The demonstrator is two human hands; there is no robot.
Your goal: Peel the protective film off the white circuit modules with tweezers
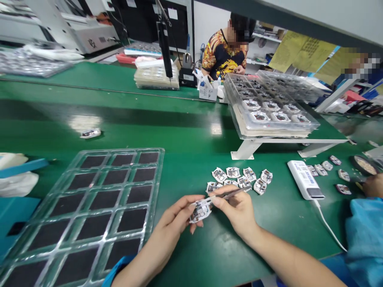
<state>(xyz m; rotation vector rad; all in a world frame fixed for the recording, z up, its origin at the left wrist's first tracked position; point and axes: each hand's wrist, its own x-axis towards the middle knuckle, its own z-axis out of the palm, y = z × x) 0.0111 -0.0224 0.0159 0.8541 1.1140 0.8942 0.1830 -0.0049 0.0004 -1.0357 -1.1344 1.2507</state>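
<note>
My left hand point(175, 219) is closed on the edge of a small white housing with electronic parts inside point(201, 214), held tilted above the bench. Tweezers point(237, 192) are pinched in my right hand point(241, 211), and their tips reach the top edge of that housing. Which part the tips touch is too small to tell. Just beyond my hands lies a group of several similar housings point(232, 172) on the green bench top. To the left of my left hand is a clear plastic tray point(160, 175) with black-bottomed compartments.
One housing point(90, 133) lies apart at the left. Stacked trays of housings point(278, 129) stand on a white-legged riser point(243, 149). A white box with a cable point(305, 179) lies at right, near another person's blue sleeve point(365, 235). A person point(224, 56) sits across the bench.
</note>
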